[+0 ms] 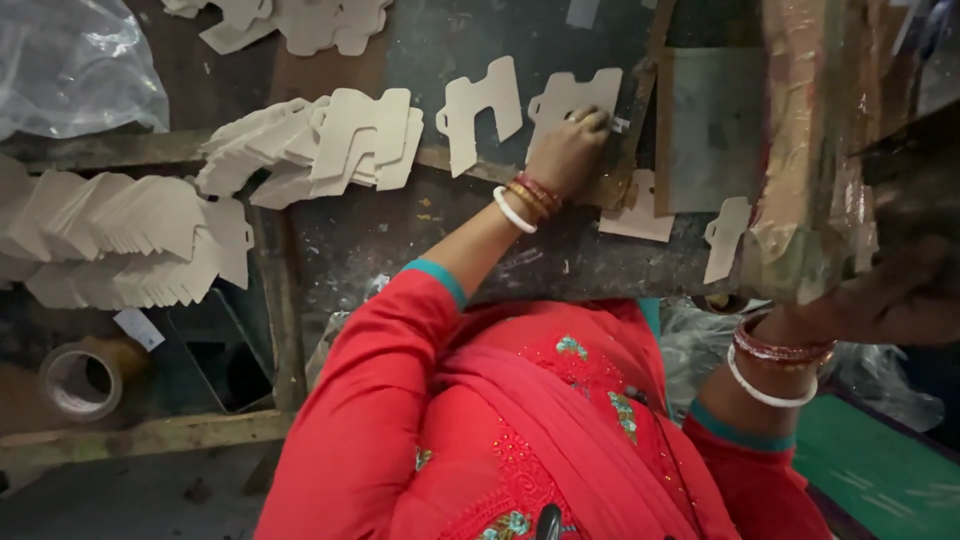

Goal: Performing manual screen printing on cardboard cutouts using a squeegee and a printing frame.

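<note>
Under left hand (pixel 568 150) grip, fingers pinching card cutout (pixel 575 100), right hand (pixel 900 295) blurred, grip unclear.

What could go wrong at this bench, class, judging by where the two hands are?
1. The left hand presses a card cutout right at the machine edge; fingers might get nipped there.
2. The right hand is blurred beside the worn post; it could knock it.
3. The fanned cutout stack overhangs the bench and may slide off.

Dim workshop light — right edge blurred, shadowed.
</note>
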